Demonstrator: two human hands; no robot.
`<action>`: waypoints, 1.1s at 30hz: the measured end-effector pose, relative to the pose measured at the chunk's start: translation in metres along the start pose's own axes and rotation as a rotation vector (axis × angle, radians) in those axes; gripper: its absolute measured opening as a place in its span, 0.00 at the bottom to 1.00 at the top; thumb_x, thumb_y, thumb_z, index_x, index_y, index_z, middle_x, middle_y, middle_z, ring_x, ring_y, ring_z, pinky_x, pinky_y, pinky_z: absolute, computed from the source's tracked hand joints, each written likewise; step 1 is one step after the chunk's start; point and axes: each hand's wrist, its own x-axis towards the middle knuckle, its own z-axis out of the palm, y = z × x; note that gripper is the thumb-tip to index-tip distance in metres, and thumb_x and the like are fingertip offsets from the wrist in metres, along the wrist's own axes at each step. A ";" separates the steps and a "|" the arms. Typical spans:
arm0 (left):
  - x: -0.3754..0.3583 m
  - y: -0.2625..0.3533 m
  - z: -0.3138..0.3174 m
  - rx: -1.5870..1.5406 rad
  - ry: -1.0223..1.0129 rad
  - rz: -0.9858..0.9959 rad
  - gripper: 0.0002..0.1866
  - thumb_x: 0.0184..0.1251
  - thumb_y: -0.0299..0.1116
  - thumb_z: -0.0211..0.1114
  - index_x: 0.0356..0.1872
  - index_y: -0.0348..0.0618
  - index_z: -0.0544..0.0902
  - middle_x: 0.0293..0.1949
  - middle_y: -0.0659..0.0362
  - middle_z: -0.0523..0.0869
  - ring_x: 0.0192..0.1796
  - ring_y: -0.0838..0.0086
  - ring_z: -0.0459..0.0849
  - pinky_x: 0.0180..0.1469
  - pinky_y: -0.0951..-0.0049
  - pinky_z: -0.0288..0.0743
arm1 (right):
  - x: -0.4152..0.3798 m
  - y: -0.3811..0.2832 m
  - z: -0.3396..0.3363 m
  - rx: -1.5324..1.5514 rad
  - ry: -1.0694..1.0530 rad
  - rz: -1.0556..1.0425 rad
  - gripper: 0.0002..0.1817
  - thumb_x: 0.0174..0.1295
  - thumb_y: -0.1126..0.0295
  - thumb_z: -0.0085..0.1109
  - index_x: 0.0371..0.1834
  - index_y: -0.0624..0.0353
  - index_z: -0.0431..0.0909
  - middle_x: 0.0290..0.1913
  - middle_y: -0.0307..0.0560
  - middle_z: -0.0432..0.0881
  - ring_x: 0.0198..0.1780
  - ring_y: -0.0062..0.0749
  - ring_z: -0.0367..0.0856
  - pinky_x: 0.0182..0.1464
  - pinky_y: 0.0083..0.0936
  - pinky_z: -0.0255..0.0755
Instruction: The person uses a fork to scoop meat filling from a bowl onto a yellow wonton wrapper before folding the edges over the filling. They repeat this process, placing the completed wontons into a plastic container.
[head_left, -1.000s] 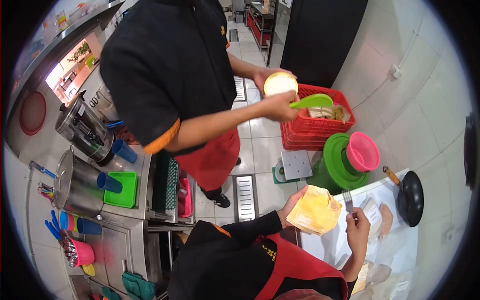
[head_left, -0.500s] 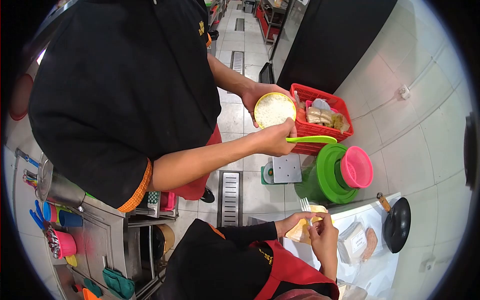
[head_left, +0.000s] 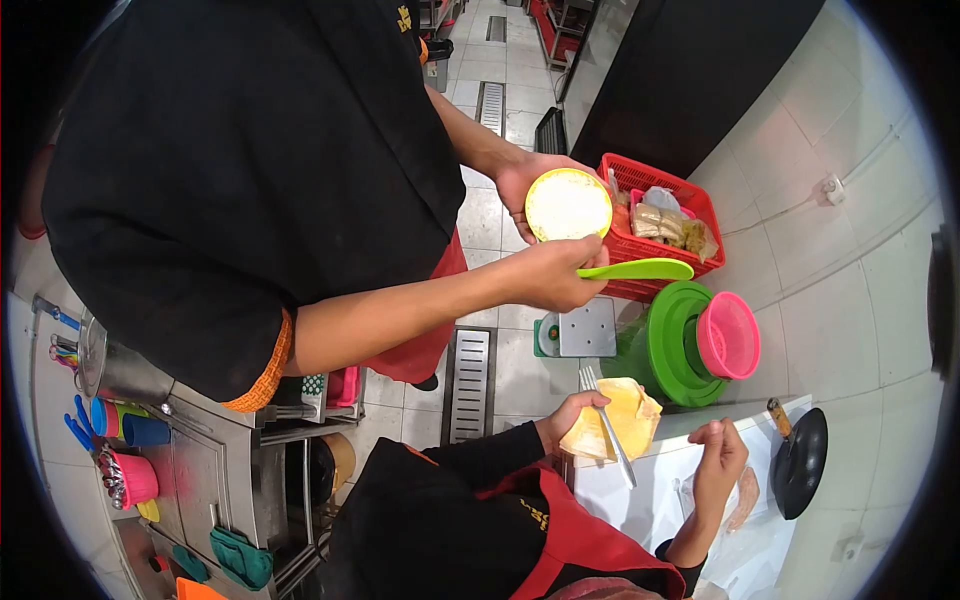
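My left hand (head_left: pixel 578 415) is closed on a metal fork (head_left: pixel 612 444) and a pale yellow square sheet of food (head_left: pixel 640 412). The fork lies across the sheet, tines up and handle pointing toward me. To the right, my right hand (head_left: pixel 718 462) is raised over the white table with its fingers bent and pinched; whether anything is between them I cannot make out. Ahead on the left, a co-worker in black holds a yellow-rimmed bowl of white rice (head_left: pixel 568 205) in one hand and a lime-green rice paddle (head_left: pixel 645 269) in the other.
On the white table (head_left: pixel 655 492), a black frying pan (head_left: pixel 803 465) lies beside a tan item in clear plastic (head_left: pixel 745 495). Beyond stand a green lidded tub (head_left: pixel 668 350), a pink basket (head_left: pixel 728 335), a scale (head_left: pixel 587 328) and a red crate (head_left: pixel 712 222). A steel counter (head_left: pixel 195 475) runs along the left.
My right hand has let go of the yellow sheet and fork and moved right. The sheet is spread wider in my left hand. The co-worker's bowl and paddle shift slightly right in view.
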 end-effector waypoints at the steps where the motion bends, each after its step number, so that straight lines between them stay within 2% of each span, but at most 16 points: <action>1: -0.001 0.004 -0.003 -0.006 0.023 0.001 0.30 0.61 0.37 0.50 0.66 0.40 0.62 0.63 0.47 0.70 0.62 0.57 0.73 0.65 0.59 0.64 | 0.004 -0.002 0.000 -0.041 0.035 -0.031 0.13 0.67 0.69 0.48 0.26 0.65 0.73 0.24 0.43 0.76 0.28 0.22 0.70 0.32 0.21 0.63; 5: -0.001 0.017 -0.002 -0.013 -0.012 0.094 0.30 0.61 0.36 0.50 0.66 0.39 0.62 0.63 0.47 0.70 0.62 0.56 0.72 0.66 0.59 0.63 | 0.024 0.009 0.012 -0.052 0.257 -0.250 0.06 0.63 0.80 0.46 0.33 0.67 0.74 0.33 0.46 0.79 0.39 0.28 0.77 0.43 0.23 0.70; 8: -0.008 0.031 -0.003 -0.036 -0.042 0.132 0.30 0.60 0.35 0.50 0.66 0.39 0.61 0.63 0.46 0.69 0.62 0.55 0.72 0.66 0.59 0.63 | 0.026 0.016 0.012 -0.340 0.032 -0.016 0.10 0.58 0.85 0.43 0.38 0.68 0.75 0.35 0.48 0.80 0.44 0.29 0.78 0.49 0.26 0.70; 9: -0.010 0.037 -0.004 -0.040 -0.069 0.141 0.31 0.60 0.36 0.50 0.67 0.39 0.61 0.63 0.46 0.69 0.62 0.55 0.72 0.66 0.59 0.62 | 0.024 0.032 0.020 -0.350 -0.075 -0.008 0.11 0.59 0.83 0.45 0.42 0.67 0.76 0.38 0.53 0.82 0.46 0.37 0.80 0.52 0.28 0.70; 10: -0.014 0.043 -0.006 -0.041 -0.035 0.157 0.32 0.59 0.35 0.50 0.67 0.37 0.60 0.64 0.45 0.68 0.64 0.54 0.70 0.67 0.58 0.60 | 0.018 0.056 0.027 -0.534 -0.219 -0.053 0.12 0.58 0.79 0.50 0.45 0.64 0.77 0.44 0.57 0.80 0.50 0.49 0.77 0.55 0.36 0.68; 11: -0.017 0.048 -0.008 -0.041 0.000 0.173 0.33 0.58 0.35 0.50 0.68 0.36 0.59 0.65 0.44 0.66 0.65 0.54 0.68 0.69 0.58 0.58 | 0.004 0.077 0.037 -0.627 -0.354 0.004 0.15 0.58 0.73 0.55 0.48 0.62 0.76 0.49 0.56 0.79 0.52 0.54 0.74 0.59 0.41 0.65; 12: -0.021 0.054 -0.012 -0.044 0.032 0.190 0.35 0.57 0.35 0.50 0.68 0.35 0.58 0.66 0.44 0.64 0.67 0.54 0.66 0.70 0.58 0.56 | -0.011 0.100 0.044 -0.820 -0.587 0.018 0.22 0.58 0.61 0.58 0.56 0.58 0.73 0.57 0.54 0.75 0.61 0.55 0.68 0.64 0.47 0.58; 13: -0.026 0.060 -0.015 -0.013 0.031 0.226 0.34 0.58 0.35 0.49 0.67 0.33 0.58 0.65 0.43 0.66 0.66 0.53 0.68 0.69 0.59 0.56 | -0.031 0.106 0.057 -1.024 -0.736 0.075 0.30 0.58 0.49 0.57 0.61 0.52 0.70 0.64 0.51 0.69 0.68 0.57 0.59 0.67 0.55 0.50; 14: -0.031 0.067 -0.015 -0.011 0.009 0.251 0.34 0.58 0.35 0.49 0.67 0.33 0.58 0.65 0.43 0.66 0.66 0.54 0.68 0.69 0.59 0.56 | -0.038 0.094 0.064 -1.079 -0.873 0.158 0.35 0.57 0.43 0.54 0.65 0.46 0.66 0.68 0.49 0.64 0.71 0.56 0.52 0.68 0.60 0.44; 16: -0.042 0.077 -0.015 -0.009 -0.019 0.298 0.33 0.59 0.35 0.49 0.67 0.32 0.58 0.65 0.44 0.66 0.65 0.54 0.68 0.69 0.60 0.56 | -0.048 0.083 0.068 -1.061 -0.738 0.117 0.27 0.60 0.49 0.53 0.61 0.46 0.72 0.66 0.49 0.67 0.72 0.57 0.50 0.68 0.59 0.44; 19: -0.056 0.085 -0.015 0.056 0.144 0.354 0.31 0.60 0.36 0.48 0.65 0.30 0.60 0.63 0.43 0.69 0.63 0.55 0.71 0.68 0.60 0.60 | -0.037 0.106 0.052 -1.194 -0.518 0.000 0.17 0.63 0.60 0.52 0.53 0.48 0.78 0.63 0.50 0.71 0.69 0.55 0.58 0.68 0.60 0.45; 22: -0.060 0.085 -0.010 0.051 0.135 0.392 0.30 0.61 0.36 0.49 0.63 0.28 0.62 0.60 0.42 0.72 0.60 0.55 0.74 0.66 0.61 0.62 | -0.006 0.098 0.036 -0.828 -0.298 0.045 0.11 0.63 0.70 0.50 0.44 0.55 0.81 0.56 0.51 0.77 0.61 0.50 0.71 0.64 0.50 0.57; 24: -0.061 0.084 -0.009 0.045 0.119 0.407 0.30 0.61 0.36 0.49 0.63 0.28 0.62 0.60 0.42 0.72 0.60 0.55 0.74 0.66 0.61 0.62 | 0.026 0.058 0.037 -0.342 -0.165 -0.034 0.07 0.62 0.74 0.51 0.38 0.61 0.79 0.44 0.50 0.81 0.45 0.43 0.80 0.52 0.34 0.70; 26: -0.063 0.081 -0.004 0.078 0.167 0.396 0.31 0.60 0.37 0.48 0.63 0.29 0.62 0.60 0.42 0.71 0.61 0.55 0.73 0.66 0.61 0.62 | 0.049 0.030 0.052 -0.098 0.058 -0.103 0.04 0.61 0.76 0.53 0.33 0.64 0.77 0.33 0.48 0.78 0.36 0.37 0.77 0.40 0.22 0.71; 28: -0.065 0.077 -0.003 0.092 0.176 0.389 0.32 0.60 0.37 0.49 0.64 0.29 0.61 0.61 0.43 0.70 0.62 0.55 0.72 0.67 0.61 0.62 | 0.072 -0.006 0.066 -0.142 0.067 -0.261 0.01 0.58 0.79 0.54 0.31 0.65 0.76 0.29 0.46 0.75 0.32 0.32 0.75 0.37 0.21 0.70; 33: -0.068 0.072 -0.007 0.070 0.107 0.407 0.32 0.58 0.37 0.49 0.65 0.36 0.62 0.61 0.45 0.71 0.61 0.57 0.73 0.65 0.63 0.64 | 0.117 -0.063 0.115 -0.251 -0.023 -0.598 0.04 0.51 0.81 0.60 0.29 0.63 0.77 0.30 0.47 0.77 0.33 0.37 0.75 0.37 0.28 0.68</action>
